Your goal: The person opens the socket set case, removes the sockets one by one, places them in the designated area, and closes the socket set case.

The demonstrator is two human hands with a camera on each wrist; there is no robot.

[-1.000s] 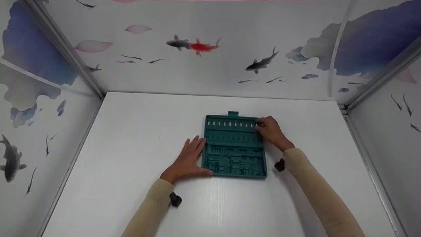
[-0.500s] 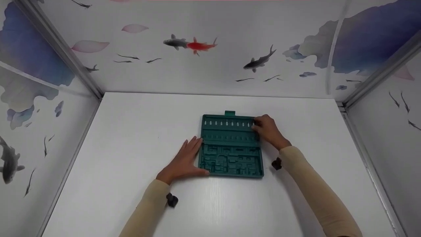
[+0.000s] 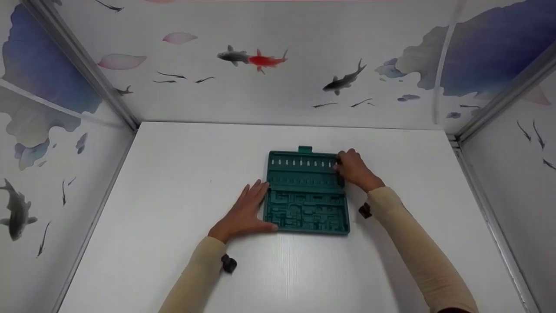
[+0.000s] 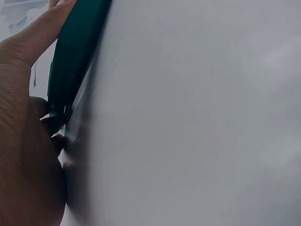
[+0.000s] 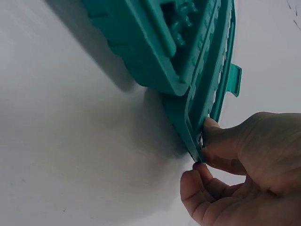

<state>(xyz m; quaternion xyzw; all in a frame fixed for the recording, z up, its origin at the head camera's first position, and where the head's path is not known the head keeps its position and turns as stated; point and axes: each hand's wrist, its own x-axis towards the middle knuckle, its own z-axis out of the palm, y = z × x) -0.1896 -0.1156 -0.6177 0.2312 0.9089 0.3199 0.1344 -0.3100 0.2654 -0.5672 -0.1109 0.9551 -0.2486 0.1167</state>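
Observation:
An opened green plastic tool case (image 3: 306, 191) lies flat on the white table. A row of small silver bits (image 3: 301, 162) runs along its far half; moulded recesses fill the near half. My left hand (image 3: 245, 213) is spread against the case's left side, fingers on the edge and thumb at the near left corner. In the left wrist view the thumb lies along the green wall. At the row's right end, my right hand (image 3: 354, 169) pinches a small bit (image 5: 201, 140) between thumb and fingers. Most of this bit is hidden by the fingers.
White table (image 3: 195, 161) surrounds the case. A white back wall (image 3: 282, 95) with painted fish stands behind it, and side walls rise left and right. The case's latch tab (image 3: 305, 149) sticks out at the far edge.
My right hand has tilted slightly at the far right corner, its wrist shifting a little away from me. The left hand stays against the case. The whole view shifts slightly.

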